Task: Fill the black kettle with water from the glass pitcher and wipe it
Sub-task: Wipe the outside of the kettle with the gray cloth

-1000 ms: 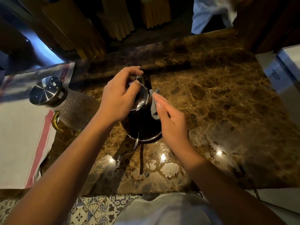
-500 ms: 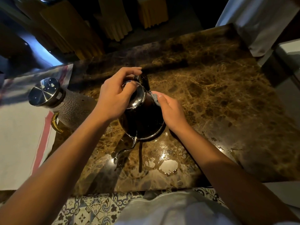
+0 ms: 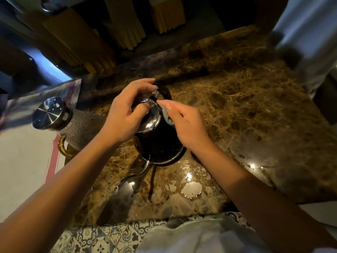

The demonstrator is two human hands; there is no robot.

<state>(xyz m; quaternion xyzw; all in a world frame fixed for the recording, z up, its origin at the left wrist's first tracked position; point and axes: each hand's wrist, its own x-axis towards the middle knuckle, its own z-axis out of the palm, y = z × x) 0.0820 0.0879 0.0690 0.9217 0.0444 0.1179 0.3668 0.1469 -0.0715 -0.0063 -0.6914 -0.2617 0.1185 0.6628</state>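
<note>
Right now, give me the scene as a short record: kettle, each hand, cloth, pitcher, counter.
kettle: black kettle upright on the marble counter, thin spout toward the person
lid: shiny lid on top
left hand: left hand gripping the lid and kettle top
right hand: right hand pressing a grey cloth against the kettle's upper side
pitcher: glass pitcher left of the kettle, metal cap on
counter: puddles near the front edge
</note>
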